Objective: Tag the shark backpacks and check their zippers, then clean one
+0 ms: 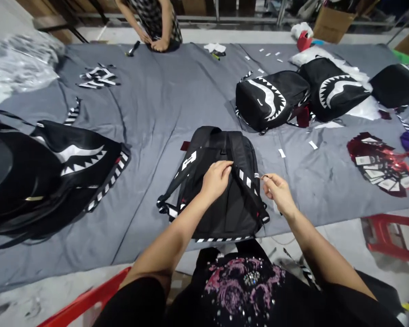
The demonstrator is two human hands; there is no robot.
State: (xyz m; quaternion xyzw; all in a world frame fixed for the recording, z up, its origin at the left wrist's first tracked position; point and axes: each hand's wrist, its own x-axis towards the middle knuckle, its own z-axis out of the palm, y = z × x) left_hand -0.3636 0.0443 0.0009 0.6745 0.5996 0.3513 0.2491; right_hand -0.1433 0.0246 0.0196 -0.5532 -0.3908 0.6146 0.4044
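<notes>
Best steady the backpack point(221, 220) with the left hand point(216, 181), its grip unclear, and gently guide the small dark piece point(265, 176) that the right hand point(279, 193) pinches.

The black backpack point(221, 209) lies flat, shoulder straps point(237, 147) upward, beneath the left fingers point(226, 165). White blocks point(248, 182) mark the straps; a small white label point(256, 175) sits just beside the right fingers point(273, 180).

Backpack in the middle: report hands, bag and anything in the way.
Left hand on backpack, by a strap. Right hand pinching a small dark thing beside it. Backpack straps-up on gray cloth. Nothing seen blocking either hand.
</notes>
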